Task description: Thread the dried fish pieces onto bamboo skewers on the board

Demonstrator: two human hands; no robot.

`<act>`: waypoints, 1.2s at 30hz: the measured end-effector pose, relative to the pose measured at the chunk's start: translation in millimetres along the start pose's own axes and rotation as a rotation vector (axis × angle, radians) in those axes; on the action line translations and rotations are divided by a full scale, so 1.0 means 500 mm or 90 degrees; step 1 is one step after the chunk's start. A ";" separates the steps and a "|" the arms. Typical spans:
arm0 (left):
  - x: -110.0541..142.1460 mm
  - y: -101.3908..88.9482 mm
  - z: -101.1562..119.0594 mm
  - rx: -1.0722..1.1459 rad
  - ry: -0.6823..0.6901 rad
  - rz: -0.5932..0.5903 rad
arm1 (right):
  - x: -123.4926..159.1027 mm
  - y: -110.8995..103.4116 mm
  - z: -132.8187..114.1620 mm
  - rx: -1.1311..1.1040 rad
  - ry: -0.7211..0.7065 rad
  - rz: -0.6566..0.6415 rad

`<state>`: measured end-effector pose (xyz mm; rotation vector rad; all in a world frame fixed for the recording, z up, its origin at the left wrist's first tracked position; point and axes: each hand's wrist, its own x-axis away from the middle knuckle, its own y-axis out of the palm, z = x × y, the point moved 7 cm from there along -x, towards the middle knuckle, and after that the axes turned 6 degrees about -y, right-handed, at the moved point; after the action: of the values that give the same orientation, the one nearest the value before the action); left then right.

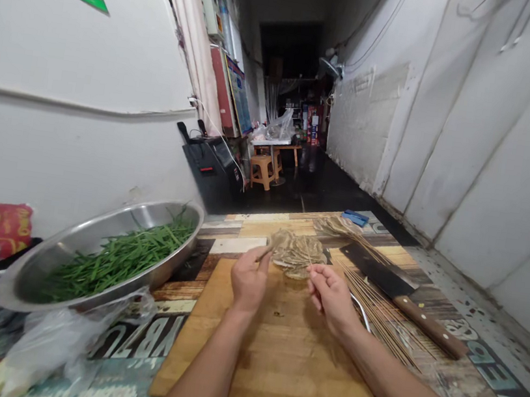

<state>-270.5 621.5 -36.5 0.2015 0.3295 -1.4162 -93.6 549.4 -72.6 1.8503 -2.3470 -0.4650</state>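
My left hand (249, 280) is closed, with a thin grey-brown slice (274, 242) pinched at its fingertips. My right hand (329, 294) pinches a thin bamboo skewer (309, 261), whose tip points up and away. Just beyond both hands, a pile of similar flat, wrinkled slices (304, 249) lies at the far edge of the wooden cutting board (272, 357); what food they are I cannot tell. Loose bamboo skewers (379, 316) are spread to the right of the board. Farther back, more slices (335, 225) sit on the ends of skewers.
A cleaver (408, 301) with a wooden handle lies across the right side of the table. On the left stands a large steel basin (192, 241) of cut green stalks (123, 257). A clear plastic bag (54, 343) is in front of it. A blue object (355, 218) lies at the back.
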 end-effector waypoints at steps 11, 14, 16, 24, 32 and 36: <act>0.042 0.008 0.073 -0.038 0.248 -0.053 | 0.011 0.022 -0.031 -0.174 0.079 -0.108; 0.053 0.011 0.088 -0.103 0.352 -0.033 | 0.018 0.031 -0.036 -0.166 0.079 -0.144; 0.063 0.018 0.096 -0.176 0.437 -0.023 | 0.023 0.038 -0.039 -0.151 0.078 -0.159; 0.106 0.058 0.128 -0.376 0.613 -0.031 | 0.019 0.022 -0.041 -0.076 0.007 -0.043; 0.114 0.047 0.139 -0.371 0.640 -0.001 | 0.027 0.030 -0.050 -0.082 -0.007 -0.088; 0.115 0.047 0.138 -0.367 0.644 -0.012 | 0.025 0.028 -0.048 -0.073 -0.006 -0.093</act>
<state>-233.2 548.4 7.0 0.4276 1.5440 -1.0847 -103.1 536.4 -47.0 1.9769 -2.1510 -0.6119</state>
